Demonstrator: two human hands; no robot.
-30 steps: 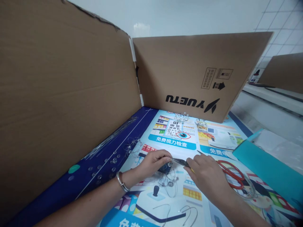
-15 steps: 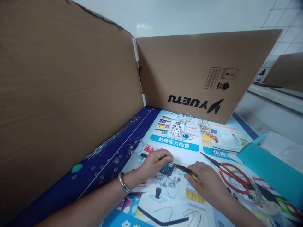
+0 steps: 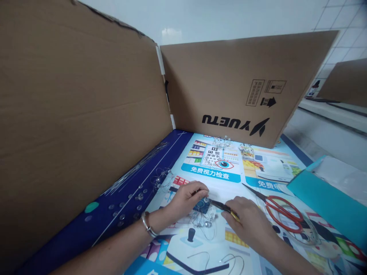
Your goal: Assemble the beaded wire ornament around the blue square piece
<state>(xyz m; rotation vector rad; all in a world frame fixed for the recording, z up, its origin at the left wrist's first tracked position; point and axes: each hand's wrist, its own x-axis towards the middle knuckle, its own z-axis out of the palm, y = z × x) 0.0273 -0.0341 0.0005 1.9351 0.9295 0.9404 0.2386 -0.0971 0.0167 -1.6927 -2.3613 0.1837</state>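
My left hand [image 3: 191, 196] is closed, thumb and forefinger pinching a wire with a clear bead [image 3: 206, 199] at the fingertips. In my right hand [image 3: 246, 217] is a pair of pliers [image 3: 220, 205] with dark jaws and a yellow-and-black handle; the jaw tips reach the wire beside that bead. Whether the jaws are fully closed is too small to tell. Below the fingertips spreads a cluster of thin wires with clear beads [image 3: 204, 220], partly over a dark blue printed square on the mat. Bent wire pieces [image 3: 200, 253] lie nearer to me.
Red-handled scissors [image 3: 286, 215] lie right of my right hand, over a clear ring [image 3: 314, 240]. A teal box [image 3: 329, 202] stands beyond. Loose beads [image 3: 122, 205], straight wires [image 3: 134, 164] and a beaded wire tangle [image 3: 162, 177] lie left. Cardboard panels [image 3: 243, 76] wall the back and left.
The view has shifted slightly. Both hands keep nearly the same pose at the bead, and the beaded wires hanging below have turned a little.
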